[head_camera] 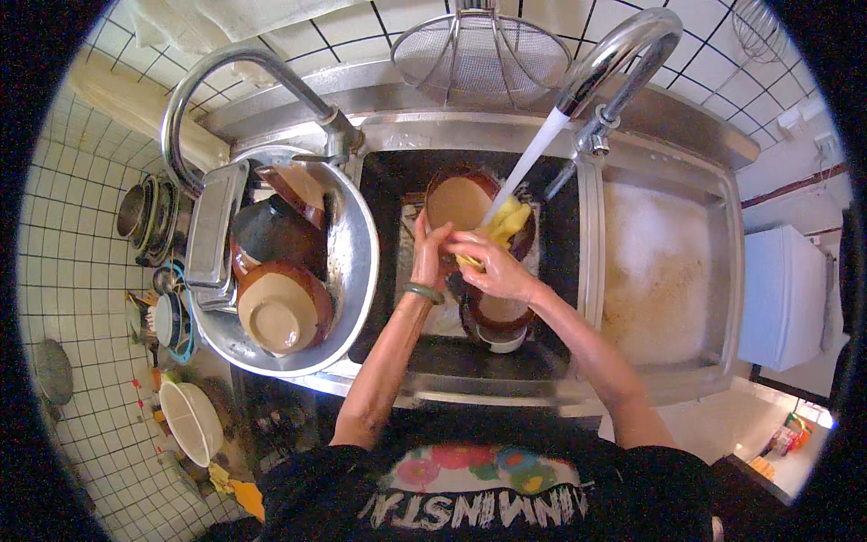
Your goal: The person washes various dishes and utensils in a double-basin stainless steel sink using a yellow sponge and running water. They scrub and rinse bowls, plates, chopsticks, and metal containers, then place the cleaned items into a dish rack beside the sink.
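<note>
Water runs from the right-hand chrome faucet onto a yellow cloth over the middle sink basin. My right hand is closed on this cloth. Beside it, my left hand, with a green bangle at the wrist, holds the near left rim of a brown bowl with a tan inside. The fingers of both hands meet at the bowl's near edge, and some are hidden. Below the hands, more brown bowls and a small white bowl lie in the basin.
A large metal basin at left holds brown bowls and rectangular steel trays. The left faucet arches over it. At right, a sink compartment holds foamy water. A mesh strainer hangs at the back wall.
</note>
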### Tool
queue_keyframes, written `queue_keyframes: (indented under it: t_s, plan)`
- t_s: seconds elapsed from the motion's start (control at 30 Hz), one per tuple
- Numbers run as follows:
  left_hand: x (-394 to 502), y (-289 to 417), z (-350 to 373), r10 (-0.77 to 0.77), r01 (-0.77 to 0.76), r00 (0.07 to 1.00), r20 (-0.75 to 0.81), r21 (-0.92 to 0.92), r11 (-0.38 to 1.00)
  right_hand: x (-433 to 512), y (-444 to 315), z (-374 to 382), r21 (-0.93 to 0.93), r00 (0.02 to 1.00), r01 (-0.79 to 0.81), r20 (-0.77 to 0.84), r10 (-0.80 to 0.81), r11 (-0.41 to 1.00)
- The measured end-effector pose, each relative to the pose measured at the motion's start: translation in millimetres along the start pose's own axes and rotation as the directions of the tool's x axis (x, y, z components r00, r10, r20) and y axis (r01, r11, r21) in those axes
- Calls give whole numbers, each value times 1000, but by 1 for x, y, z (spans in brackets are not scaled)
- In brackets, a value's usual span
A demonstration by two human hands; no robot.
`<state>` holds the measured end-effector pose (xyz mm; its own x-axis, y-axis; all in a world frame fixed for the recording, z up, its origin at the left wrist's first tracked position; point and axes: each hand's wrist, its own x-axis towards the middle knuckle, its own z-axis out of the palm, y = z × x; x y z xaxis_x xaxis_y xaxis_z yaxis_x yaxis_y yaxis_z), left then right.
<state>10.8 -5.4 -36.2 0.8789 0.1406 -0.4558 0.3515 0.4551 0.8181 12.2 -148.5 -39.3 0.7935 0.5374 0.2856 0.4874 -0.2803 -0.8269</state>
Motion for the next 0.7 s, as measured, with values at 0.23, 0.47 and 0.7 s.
queue_keyframes:
  t_s: [0.23,0.47,0.7]
  plan:
    - [-9,-40,-1,-233,233,956,177,25,972,28,101,5,-321,899,-397,-324,294,860]
    - [16,-25,-3,-315,314,915,252,45,948,41,55,24,282,885,-461,75,459,841]
    - [38,-19,-27,-273,218,949,159,297,930,-7,23,-5,-75,986,-168,-11,168,983]
